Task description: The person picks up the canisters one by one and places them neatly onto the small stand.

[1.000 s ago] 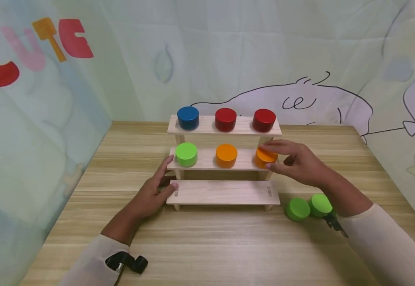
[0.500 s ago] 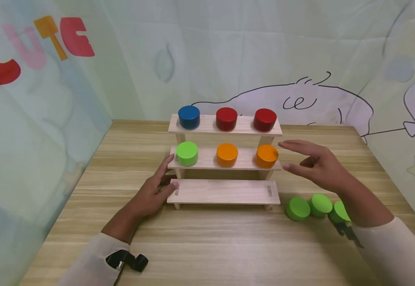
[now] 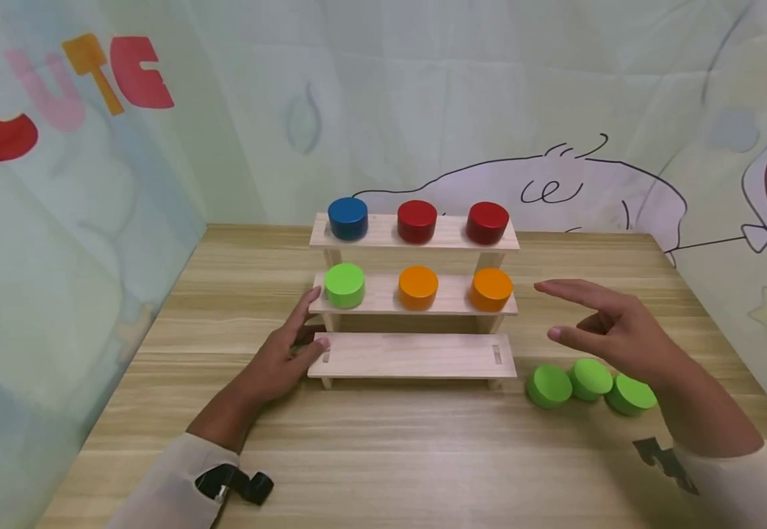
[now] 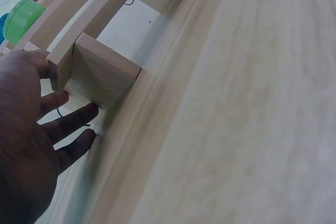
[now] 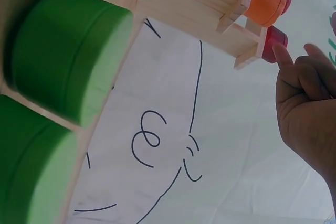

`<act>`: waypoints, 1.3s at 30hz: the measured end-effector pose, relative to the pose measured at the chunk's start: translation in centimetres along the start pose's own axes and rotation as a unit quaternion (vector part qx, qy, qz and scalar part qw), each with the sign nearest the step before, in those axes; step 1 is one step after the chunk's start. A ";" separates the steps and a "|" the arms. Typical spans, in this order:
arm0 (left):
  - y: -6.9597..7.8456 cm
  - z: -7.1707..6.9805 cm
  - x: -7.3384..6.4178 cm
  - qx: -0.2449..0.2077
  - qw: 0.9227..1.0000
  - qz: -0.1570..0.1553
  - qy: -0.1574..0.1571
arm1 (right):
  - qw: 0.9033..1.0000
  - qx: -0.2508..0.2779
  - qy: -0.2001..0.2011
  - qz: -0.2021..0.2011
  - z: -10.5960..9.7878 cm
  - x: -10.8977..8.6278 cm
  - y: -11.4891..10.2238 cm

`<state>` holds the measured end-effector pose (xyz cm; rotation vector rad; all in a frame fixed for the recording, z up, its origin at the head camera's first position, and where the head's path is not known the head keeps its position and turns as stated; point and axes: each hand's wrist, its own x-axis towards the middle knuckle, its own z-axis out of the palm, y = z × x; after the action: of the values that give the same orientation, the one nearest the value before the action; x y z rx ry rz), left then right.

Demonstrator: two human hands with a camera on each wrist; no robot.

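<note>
A small three-step wooden display rack [image 3: 412,355] stands on the table. My left hand [image 3: 279,364] touches its left end, thumb on the lowest step and forefinger by the middle one. In the left wrist view, the other fingers [image 4: 73,121] of that hand are fairly straight and spread. The middle step bears a light-green cylinder [image 3: 344,286] and two orange cylinders, one central [image 3: 418,287] and one at the right [image 3: 491,289]. Right of the rack, my right hand [image 3: 621,330] hovers apart from it, holding nothing, thumb and forefinger extended.
On the top step stand a blue cylinder [image 3: 348,219] and two red ones, a middle red cylinder [image 3: 416,222] and a right red cylinder [image 3: 487,222]. Three green cylinders [image 3: 591,379] sit on the table [image 3: 423,455] below my right hand. Printed cloth [image 3: 390,110] surrounds the table.
My right hand has let go of the right orange cylinder, left on the middle step, and moved right and slightly toward me. The left hand has stayed at the rack.
</note>
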<state>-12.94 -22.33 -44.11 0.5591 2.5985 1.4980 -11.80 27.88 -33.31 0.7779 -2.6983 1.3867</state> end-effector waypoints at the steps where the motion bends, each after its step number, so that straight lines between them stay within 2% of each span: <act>1: 0.0 0.0 0.0 0.000 1.000 0.001 0.000 | 1.000 0.000 0.001 -0.004 0.0 -0.2 0.0; 5: -0.1 0.0 0.0 -0.001 1.000 0.000 0.001 | 1.000 -0.008 0.009 -0.013 -0.1 -1.1 0.3; 10: -0.2 0.0 0.0 0.001 1.000 -0.005 0.002 | 1.000 -0.012 0.018 -0.004 -0.3 -2.0 0.9; 19: -0.2 0.0 0.0 0.006 1.000 -0.005 0.003 | 1.000 0.006 -0.003 -0.020 0.3 -3.2 2.1; 23: -0.2 0.0 0.0 0.004 1.000 -0.002 0.001 | 1.000 -0.004 0.000 -0.011 0.4 -3.7 2.2; 30: -0.2 0.1 0.2 0.008 1.000 -0.006 0.000 | 1.000 -0.002 0.000 0.013 0.3 -4.3 2.6; 39: -0.3 0.1 0.1 0.011 1.000 -0.004 0.005 | 1.000 0.018 -0.011 0.006 0.7 -4.4 3.6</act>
<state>-13.05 -22.34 -44.42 0.5450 2.6242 1.4758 -9.34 30.92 -37.47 0.7856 -2.7069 1.4411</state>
